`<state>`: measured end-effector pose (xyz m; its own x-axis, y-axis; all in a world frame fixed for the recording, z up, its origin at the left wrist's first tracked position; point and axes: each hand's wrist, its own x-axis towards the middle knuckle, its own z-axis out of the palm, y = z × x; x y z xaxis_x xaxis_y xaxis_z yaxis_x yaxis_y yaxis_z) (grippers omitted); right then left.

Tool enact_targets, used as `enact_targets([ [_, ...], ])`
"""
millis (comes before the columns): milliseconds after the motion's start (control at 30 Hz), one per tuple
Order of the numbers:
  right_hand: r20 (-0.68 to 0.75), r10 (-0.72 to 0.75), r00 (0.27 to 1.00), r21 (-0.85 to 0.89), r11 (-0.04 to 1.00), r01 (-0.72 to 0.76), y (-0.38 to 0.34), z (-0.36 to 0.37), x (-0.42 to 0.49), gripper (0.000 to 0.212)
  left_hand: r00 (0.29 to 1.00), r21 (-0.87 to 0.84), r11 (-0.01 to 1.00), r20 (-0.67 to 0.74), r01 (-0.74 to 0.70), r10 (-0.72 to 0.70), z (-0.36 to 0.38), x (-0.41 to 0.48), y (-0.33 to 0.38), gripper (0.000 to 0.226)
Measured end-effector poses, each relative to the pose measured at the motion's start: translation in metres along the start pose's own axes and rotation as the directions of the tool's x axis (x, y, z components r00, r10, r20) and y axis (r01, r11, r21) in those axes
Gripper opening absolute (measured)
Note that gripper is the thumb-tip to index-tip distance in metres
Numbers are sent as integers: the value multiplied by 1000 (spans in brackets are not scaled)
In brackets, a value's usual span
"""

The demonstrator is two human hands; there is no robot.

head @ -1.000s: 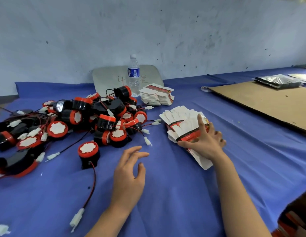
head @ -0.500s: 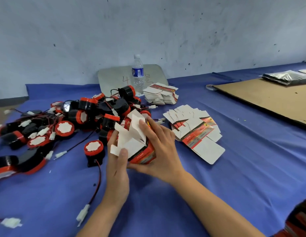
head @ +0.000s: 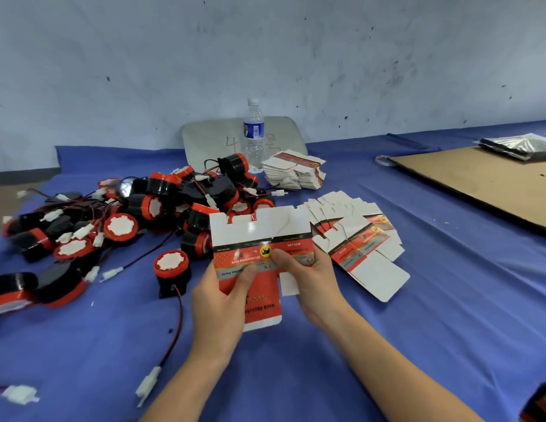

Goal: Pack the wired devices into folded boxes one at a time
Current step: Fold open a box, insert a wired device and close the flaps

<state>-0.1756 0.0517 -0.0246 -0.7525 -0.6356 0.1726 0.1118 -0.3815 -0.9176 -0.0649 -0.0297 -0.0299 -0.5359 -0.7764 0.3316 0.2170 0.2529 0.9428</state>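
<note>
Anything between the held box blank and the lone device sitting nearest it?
Nothing visible. Left hand and right hand grip the box blank; the lone device sits just left of it, only blue cloth between.

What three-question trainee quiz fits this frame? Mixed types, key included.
1. True or false: the box that the left hand and right hand hold is already folded into shape.
2. What stands behind the pile of devices? A. water bottle B. mug C. spray can
3. Fill in: the lone device nearest the hands stands to the box's ____.
Key: 1 false, it is flat. 2 A. 3 left.
</note>
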Motion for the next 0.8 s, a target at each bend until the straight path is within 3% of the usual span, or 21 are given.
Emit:
enact_targets([
  [100,9,49,999,23,999,-49,-2,2,0,22,1000,-26,999,-11,23,-24,-2,1,-1,41],
  [200,59,100,993,77,991,-105,-5,3,0,25,1000,-5,1000,-3,19,-19,-6,4,-1,70],
  [300,124,116,985,34,992,-121,-8,5,-5,27,995,-35,999,95,-4,7,-5,3,0,92],
  [433,247,-39,968,-83,995,62,-12,9,-14,38,985,-12,997,157,-76,77,-2,-1,4,121],
  [567,307,-152,939,-116,974,196,-14,11,-20,53,960,29,973,171,-229,221,-2,-7,12,113],
  [700,330,-123,936,-89,983,161,-14,8,-17,68,868,279,823,203,-495,454,-3,-9,11,94],
  [800,391,-104,914,-47,990,132,-10,9,-18,66,826,315,764,252,-563,504,-3,-9,8,96],
])
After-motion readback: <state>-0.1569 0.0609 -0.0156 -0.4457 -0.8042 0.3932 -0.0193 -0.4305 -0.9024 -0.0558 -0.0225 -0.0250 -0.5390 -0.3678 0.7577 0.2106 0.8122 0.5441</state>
